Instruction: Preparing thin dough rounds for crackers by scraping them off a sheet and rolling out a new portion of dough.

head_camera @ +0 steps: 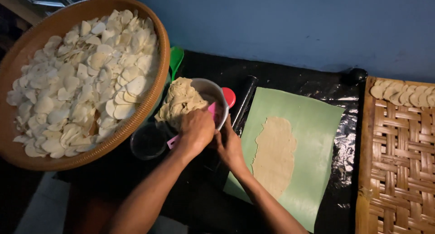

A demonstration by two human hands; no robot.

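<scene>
I observe the left hand (195, 131) closed on a pink scraper (211, 111) at the rim of the white bowl (216, 93), which stands on the dark surface (199, 188) beside the round basket (149, 102) of pale discs; dough (180, 100) heaps over the bowl's left edge; the right hand (230, 147) touches the bowl's near side, grip undeterminable; a rolled dough sheet (274, 155) lies on the green mat (312, 170); a woven tray (398, 161) sits right.
</scene>
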